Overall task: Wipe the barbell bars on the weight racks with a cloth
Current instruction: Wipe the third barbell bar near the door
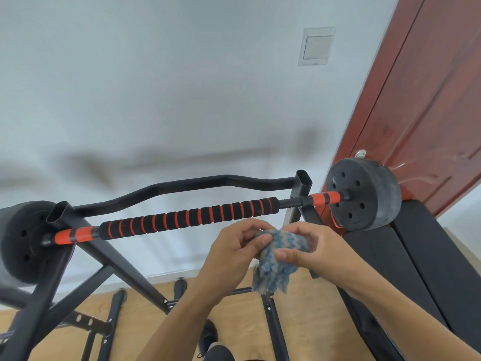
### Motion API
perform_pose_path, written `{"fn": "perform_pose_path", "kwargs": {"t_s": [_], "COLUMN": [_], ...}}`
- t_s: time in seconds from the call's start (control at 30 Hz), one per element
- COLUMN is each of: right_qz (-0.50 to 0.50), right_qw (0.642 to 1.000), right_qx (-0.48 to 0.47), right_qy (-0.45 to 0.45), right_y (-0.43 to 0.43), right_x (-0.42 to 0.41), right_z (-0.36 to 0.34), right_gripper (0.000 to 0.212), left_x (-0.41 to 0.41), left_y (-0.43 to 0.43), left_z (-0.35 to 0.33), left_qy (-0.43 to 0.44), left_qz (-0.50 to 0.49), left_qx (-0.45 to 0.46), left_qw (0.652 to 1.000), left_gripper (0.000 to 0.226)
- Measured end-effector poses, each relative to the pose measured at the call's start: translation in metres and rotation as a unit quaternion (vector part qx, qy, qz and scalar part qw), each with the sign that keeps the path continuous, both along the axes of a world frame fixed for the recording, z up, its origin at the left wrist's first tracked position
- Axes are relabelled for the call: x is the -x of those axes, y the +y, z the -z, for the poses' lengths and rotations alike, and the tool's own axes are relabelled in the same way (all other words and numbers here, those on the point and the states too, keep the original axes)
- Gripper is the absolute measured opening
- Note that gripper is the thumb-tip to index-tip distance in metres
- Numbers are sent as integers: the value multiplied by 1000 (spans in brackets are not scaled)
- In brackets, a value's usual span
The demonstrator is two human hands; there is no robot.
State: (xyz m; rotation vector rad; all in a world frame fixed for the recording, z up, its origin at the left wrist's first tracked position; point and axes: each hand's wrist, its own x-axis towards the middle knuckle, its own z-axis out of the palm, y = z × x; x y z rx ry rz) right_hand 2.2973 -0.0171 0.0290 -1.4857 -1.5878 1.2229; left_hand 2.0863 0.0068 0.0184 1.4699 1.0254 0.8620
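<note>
A barbell bar (pixel 187 217) with black foam and orange rings lies across the black rack's two uprights, a black weight plate on each end (pixel 364 194) (pixel 23 243). Just below the bar's right half, both hands hold a fluffy blue and grey cloth (pixel 276 259). My left hand (pixel 234 254) pinches its left edge between thumb and fingers. My right hand (pixel 309 251) grips its right side with curled fingers. The cloth hangs a little below the bar and does not touch it.
The black rack frame (pixel 99 259) spreads its legs over a wooden floor, with a curved crossbar (pixel 182 186) behind the barbell. A black padded bench (pixel 426 269) stands on the right, beside a red door (pixel 429 100). A white wall is behind.
</note>
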Motion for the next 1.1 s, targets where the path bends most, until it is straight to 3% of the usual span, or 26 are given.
{"fn": "perform_pose_path", "kwargs": {"t_s": [0.13, 0.23, 0.33, 0.53, 0.63, 0.73, 0.8, 0.87, 0.93, 1.03, 1.1], "right_qz": [36, 42, 47, 7, 48, 85, 60, -1, -21, 27, 27], "right_qw": [986, 974, 983, 994, 994, 976, 951, 920, 909, 938, 938], "right_qx": [67, 98, 100, 105, 29, -113, -191, -235, -243, -201, -206], "right_qy": [148, 200, 145, 14, -91, -166, -237, -314, -337, -280, -278], "right_y": [2, 9, 18, 44, 67, 99, 121, 133, 136, 133, 131], "right_x": [9, 13, 14, 6, 5, 7, 13, 23, 30, 26, 24], "right_z": [4, 9, 13, 12, 5, 2, 11, 29, 48, 54, 55], "right_gripper": [22, 31, 36, 28, 19, 12, 5, 13, 12, 10, 10], "left_x": [1, 1, 4, 11, 14, 13, 6, 0, -4, -7, -8], "left_y": [4, 6, 10, 25, 42, 73, 94, 109, 119, 127, 131], "left_z": [5, 13, 20, 30, 32, 34, 40, 51, 57, 61, 62], "left_qy": [31, 31, 49, 165, 256, 364, 489, 579, 606, 611, 610], "left_qz": [-40, -40, -47, -30, -90, -84, -32, 2, -7, -36, -35], "left_qx": [-22, -27, -38, -116, -222, -342, -333, -300, -293, -291, -279], "left_qw": [998, 998, 997, 979, 937, 862, 805, 758, 740, 736, 741], "left_gripper": [4, 5, 8, 15, 21, 30, 47, 45, 32, 27, 26]}}
